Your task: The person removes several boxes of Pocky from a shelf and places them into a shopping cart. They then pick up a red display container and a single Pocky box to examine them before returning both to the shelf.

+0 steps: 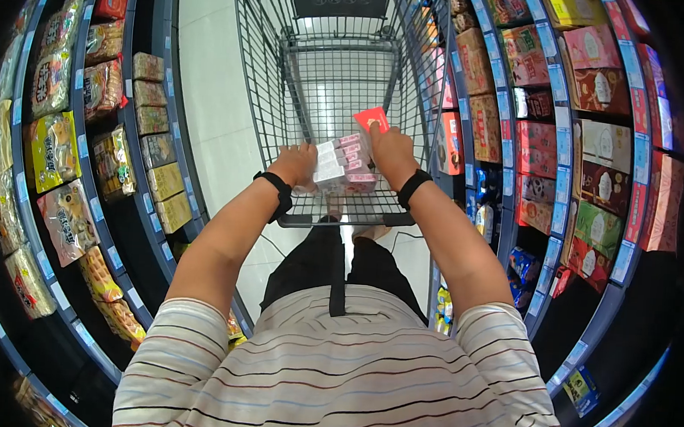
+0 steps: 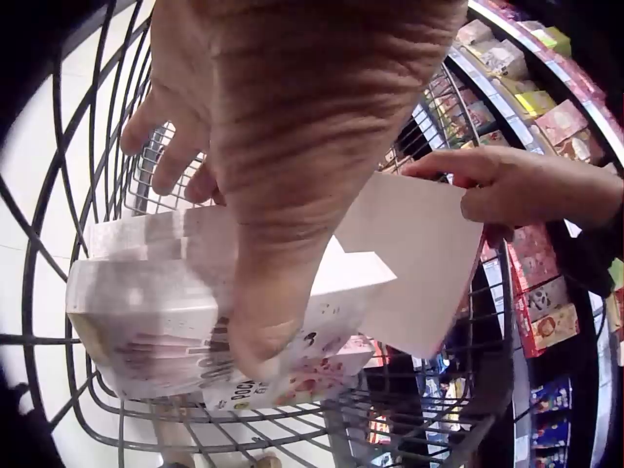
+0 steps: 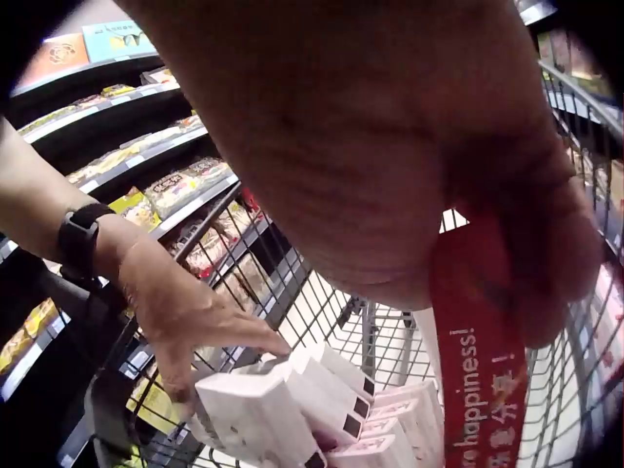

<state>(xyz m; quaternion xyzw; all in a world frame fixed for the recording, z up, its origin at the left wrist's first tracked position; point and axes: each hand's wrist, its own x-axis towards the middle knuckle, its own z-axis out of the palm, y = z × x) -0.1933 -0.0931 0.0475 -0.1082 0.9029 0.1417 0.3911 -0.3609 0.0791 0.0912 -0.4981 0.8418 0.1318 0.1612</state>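
Note:
Over the near end of the wire shopping cart [image 1: 385, 220], my left hand [image 1: 292, 166] grips a bunch of slim white snack boxes [image 1: 328, 164]. Its thumb lies across the printed front of a box [image 2: 156, 312] in the left wrist view, with the fingers over the far side. Several pink-ended boxes [image 3: 405, 419] sit right beside the white ones. My right hand [image 1: 393, 152] pinches a red cardboard piece [image 1: 368, 116] by its edge. White lettering shows on its red face in the right wrist view; its pale reverse [image 2: 405, 263] faces the left wrist camera.
Shelves of bagged snacks [image 1: 52, 153] run along the left side of the aisle. Boxed sweets [image 1: 601, 143] fill the shelves on the right, close to the cart's side. Pale floor tiles [image 1: 209, 88] show left of the cart. The cart's child-seat panel [image 1: 339, 0] is at the far end.

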